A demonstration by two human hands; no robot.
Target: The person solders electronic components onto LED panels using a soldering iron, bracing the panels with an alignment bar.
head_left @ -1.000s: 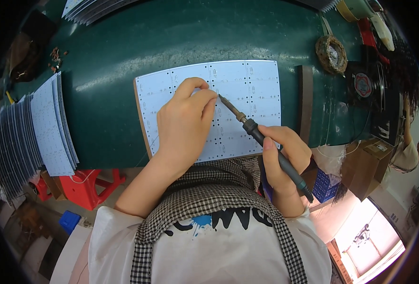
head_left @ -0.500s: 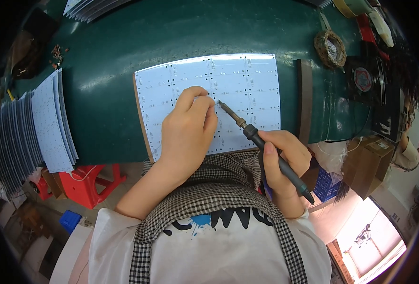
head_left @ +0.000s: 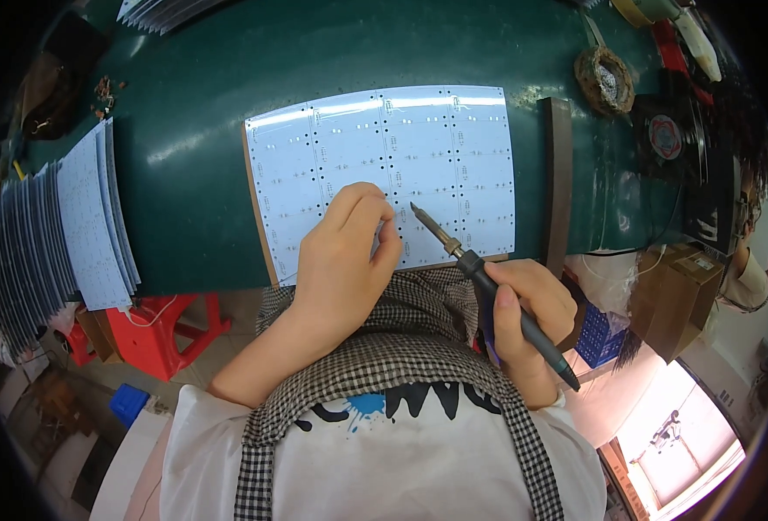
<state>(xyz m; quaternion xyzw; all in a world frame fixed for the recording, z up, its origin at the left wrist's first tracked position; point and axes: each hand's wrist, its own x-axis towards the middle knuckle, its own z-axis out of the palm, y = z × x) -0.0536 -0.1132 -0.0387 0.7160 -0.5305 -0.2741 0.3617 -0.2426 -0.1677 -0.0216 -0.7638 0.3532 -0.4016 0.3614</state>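
Observation:
A white circuit board panel [head_left: 349, 139], marked with rows of small holes and pads, lies flat in front of me on a brown backing sheet. My left hand [head_left: 345, 256] rests over its middle with thumb and forefinger bent into a pinch; whatever is between the fingertips is too small or hidden to name. In my right hand [head_left: 531, 308] is a soldering iron [head_left: 488, 282] with a dark handle, gripped like a pen. Its tip points up and left over the panel, just right of my left fingertips. Whether the tip touches the panel I cannot tell.
Upright stacked panels [head_left: 89, 208] stand at the left edge of the green table [head_left: 184, 78]. A dark bar [head_left: 557, 174] lies right of the panel. Farther right are a round holder [head_left: 605, 80] with metallic filling and a cardboard box [head_left: 675, 291]. A red stool [head_left: 167, 334] stands below left.
Both hands have come slightly nearer to me across the panel. The soldering iron's tip has shifted down and a little right, and both grips look the same.

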